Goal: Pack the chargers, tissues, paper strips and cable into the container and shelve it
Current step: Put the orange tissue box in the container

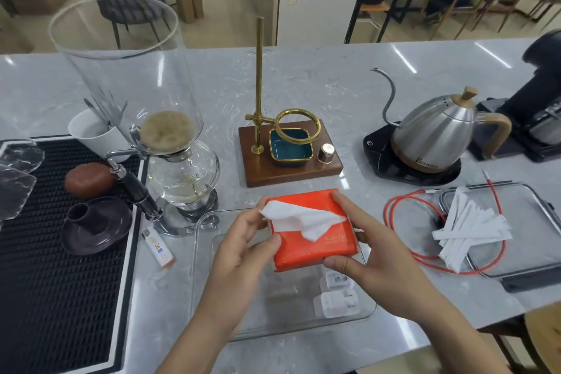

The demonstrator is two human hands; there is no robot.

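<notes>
An orange tissue pack (315,247) with a white tissue sticking out of its top is held above the clear glass container (200,255). My left hand (243,246) grips its left edge and my right hand (367,249) grips its right edge. Two white chargers (335,294) lie inside the container at its right end. A bundle of white paper strips (467,228) rests on the container's lid (534,206) to the right. A red cable (406,206) loops on the counter around and under the lid's left side.
A siphon coffee maker (170,143) stands left of the container, with a small white and orange packet (158,247) beside it. A wooden dripper stand (288,152) sits behind, a steel kettle (434,136) at the right, and a black drip mat (60,252) with a dark saucer at the left.
</notes>
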